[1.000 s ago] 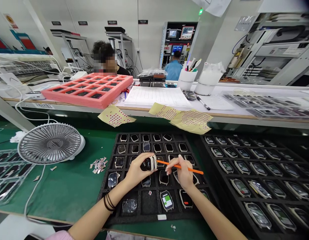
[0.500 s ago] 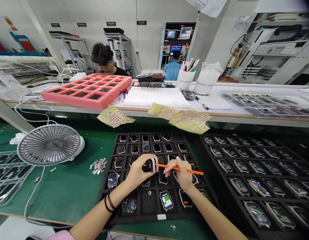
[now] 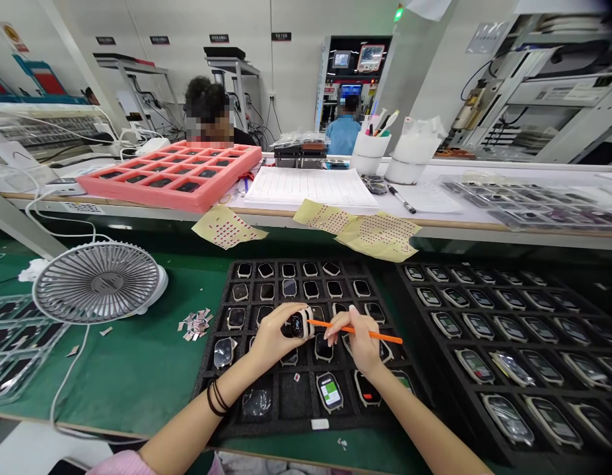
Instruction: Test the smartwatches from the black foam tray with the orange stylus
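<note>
My left hand [image 3: 277, 332] is closed around the edges of a smartwatch case [image 3: 299, 324], its dark screen lit with a small picture and its pale side turned to the right. In my right hand [image 3: 358, 338] is a thin orange stick [image 3: 387, 338], gripped like a pen. Its left tip touches, or nearly touches, the pale side of the watch. Both hands are above a black foam tray [image 3: 295, 400] with watch cases in its pockets. Below them lie a watch with a green and white screen [image 3: 330, 392] and a tiny red-and-white piece [image 3: 297, 377].
A second black tray [image 3: 484, 359] of watches stands on the right. To the left are a fan [image 3: 107, 282], a pile of small scraps [image 3: 195, 325] and clear trays [image 3: 23, 349]. Dotted yellow sheets [image 3: 379, 234] hang from the shelf, below a pink foam tray [image 3: 206, 196]. Two people sit beyond.
The camera view has shifted slightly. My hands, the watch and the orange stick keep nearly the same pose, though the watch's pale side looks a little less turned outward.
</note>
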### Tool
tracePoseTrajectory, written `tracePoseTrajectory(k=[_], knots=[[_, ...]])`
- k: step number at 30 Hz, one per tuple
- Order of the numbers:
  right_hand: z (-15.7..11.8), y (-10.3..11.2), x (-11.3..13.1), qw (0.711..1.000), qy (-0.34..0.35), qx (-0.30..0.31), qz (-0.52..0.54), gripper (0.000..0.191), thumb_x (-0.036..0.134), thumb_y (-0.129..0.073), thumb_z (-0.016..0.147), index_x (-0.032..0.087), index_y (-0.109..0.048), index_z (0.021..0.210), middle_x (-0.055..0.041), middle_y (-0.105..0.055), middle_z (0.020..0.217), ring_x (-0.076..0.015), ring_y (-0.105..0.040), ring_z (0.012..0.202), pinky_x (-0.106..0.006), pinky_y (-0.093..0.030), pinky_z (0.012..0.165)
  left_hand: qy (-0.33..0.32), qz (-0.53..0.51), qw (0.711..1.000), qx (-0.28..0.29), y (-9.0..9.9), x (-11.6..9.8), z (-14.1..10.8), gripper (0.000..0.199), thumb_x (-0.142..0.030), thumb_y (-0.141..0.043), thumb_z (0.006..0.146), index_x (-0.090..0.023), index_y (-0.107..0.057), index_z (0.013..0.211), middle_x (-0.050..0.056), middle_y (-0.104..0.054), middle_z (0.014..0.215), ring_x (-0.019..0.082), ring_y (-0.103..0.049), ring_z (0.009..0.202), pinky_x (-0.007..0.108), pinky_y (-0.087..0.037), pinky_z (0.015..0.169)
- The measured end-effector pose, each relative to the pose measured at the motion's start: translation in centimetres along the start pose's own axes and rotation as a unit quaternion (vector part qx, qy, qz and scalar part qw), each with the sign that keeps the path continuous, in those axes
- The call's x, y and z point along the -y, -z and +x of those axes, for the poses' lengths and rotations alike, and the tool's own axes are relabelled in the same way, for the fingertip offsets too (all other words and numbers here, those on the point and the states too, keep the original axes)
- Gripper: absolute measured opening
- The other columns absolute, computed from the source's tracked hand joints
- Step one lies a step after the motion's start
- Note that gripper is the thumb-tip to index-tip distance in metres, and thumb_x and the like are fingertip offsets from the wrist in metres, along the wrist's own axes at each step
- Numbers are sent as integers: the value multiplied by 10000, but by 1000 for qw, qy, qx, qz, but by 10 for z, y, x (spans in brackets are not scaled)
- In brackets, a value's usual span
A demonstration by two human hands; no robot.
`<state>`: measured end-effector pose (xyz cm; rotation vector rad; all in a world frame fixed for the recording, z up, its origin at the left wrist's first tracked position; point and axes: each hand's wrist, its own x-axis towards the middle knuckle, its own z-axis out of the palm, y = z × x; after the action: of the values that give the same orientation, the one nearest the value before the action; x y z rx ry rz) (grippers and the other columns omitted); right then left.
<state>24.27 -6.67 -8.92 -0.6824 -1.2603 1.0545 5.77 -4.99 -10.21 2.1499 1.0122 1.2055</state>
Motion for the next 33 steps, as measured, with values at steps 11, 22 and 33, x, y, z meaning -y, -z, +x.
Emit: tracePoseTrajectory(k=[11,22,33], knots=[[3,8,10,999,25,-24,-21,512,351,-367,956,185,-691,596,-45,-658,556,-157,-591,481,-284,-450,450,-42,91,995,-5,12,-19,3,416,-175,-716,743,-152,-566,1130,109,-667,1096,224,-626,1028,363,-503,900],[-20,38,40,980,31,-112,-164,467,363,-333,972,174,-711,774,-63,-724,730,-192,-664,641,-331,-507,584,-11,254,956,148,24,-46,-84,453,-351,-791,664,-163,-584,1021,101,-682,1071,253,-641,947,370,-487,796],[-80,54,41,867,3,-38,-498,336,342,-371,968,194,-616,791,-71,-691,753,-197,-663,701,-306,-498,670,-48,371,901,220,51,-40,-127,614,-445,-454,921,-207,-269,1456,101,-422,1448,236,-373,1345,432,-254,1118]])
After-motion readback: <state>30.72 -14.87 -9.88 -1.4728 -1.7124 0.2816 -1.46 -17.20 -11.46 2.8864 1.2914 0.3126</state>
